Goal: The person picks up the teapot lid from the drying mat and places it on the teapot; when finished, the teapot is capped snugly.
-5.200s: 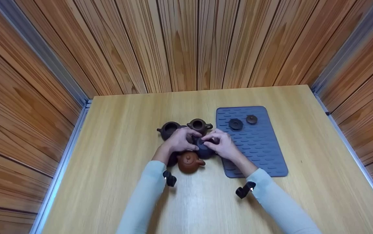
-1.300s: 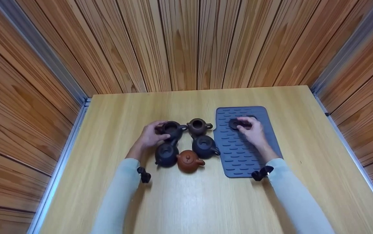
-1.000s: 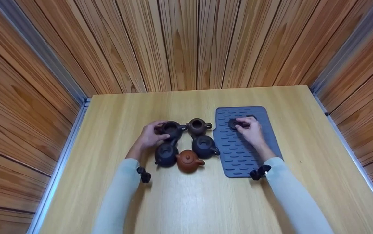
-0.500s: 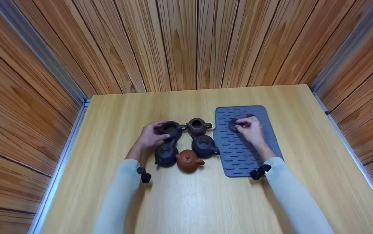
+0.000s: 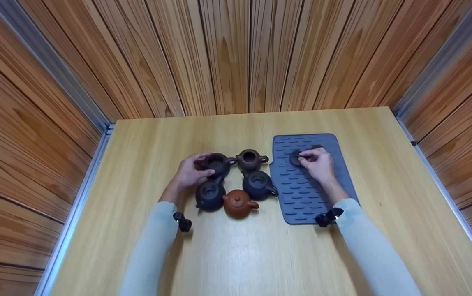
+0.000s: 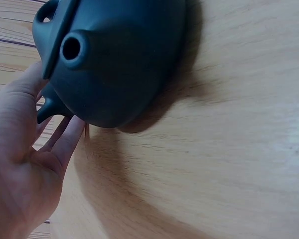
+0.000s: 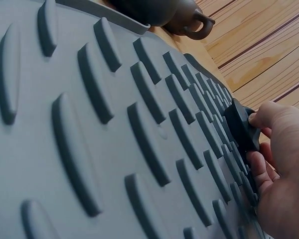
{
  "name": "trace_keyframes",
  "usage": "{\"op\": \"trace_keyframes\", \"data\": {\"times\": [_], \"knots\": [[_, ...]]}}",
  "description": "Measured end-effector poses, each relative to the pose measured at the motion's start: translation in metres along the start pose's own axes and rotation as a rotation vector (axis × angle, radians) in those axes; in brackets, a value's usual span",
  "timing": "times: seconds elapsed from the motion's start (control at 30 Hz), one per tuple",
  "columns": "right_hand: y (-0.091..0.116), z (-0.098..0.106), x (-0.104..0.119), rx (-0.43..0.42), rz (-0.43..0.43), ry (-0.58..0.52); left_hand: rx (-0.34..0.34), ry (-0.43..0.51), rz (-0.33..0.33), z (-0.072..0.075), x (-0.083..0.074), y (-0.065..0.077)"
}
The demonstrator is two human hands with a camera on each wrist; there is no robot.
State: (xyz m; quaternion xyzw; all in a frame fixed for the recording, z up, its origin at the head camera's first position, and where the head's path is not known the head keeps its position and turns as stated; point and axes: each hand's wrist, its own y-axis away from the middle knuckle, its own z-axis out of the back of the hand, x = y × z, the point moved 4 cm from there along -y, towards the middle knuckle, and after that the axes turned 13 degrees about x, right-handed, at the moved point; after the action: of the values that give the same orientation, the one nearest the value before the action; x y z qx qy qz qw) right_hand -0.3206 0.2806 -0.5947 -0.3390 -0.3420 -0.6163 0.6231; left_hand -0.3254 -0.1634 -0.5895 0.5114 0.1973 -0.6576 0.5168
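**Left hand around a round dark lidless teapot, right hand pinching a round black lid**

Head view: the left hand holds its teapot between spread thumb and fingers. Between the hands, on the pale wooden surface, stand a small brown open teapot, a black lidded teapot nearer the left, another black lidded teapot nearer the right, and a reddish-brown lidded teapot.

Left wrist view: a black teapot partly hides the left fingers.

Right wrist view: thumb and fingers pinch narrowly, the lid at the ridged grey mat.
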Motion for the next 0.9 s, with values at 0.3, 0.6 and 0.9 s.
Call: {"op": "trace_keyframes", "data": {"times": [0.3, 0.6, 0.9], "knots": [[-0.002, 0.000, -0.001, 0.061, 0.009, -0.023, -0.018, -0.017, -0.037, 0.000, -0.003, 0.000], [0.001, 0.004, 0.001, 0.067, 0.006, -0.043, 0.005, -0.006, -0.062, 0.002, 0.011, -0.008], [-0.003, 0.009, 0.011, 0.104, 0.040, -0.057, 0.010, 0.020, -0.087, 0.006, 0.040, -0.026]]}}
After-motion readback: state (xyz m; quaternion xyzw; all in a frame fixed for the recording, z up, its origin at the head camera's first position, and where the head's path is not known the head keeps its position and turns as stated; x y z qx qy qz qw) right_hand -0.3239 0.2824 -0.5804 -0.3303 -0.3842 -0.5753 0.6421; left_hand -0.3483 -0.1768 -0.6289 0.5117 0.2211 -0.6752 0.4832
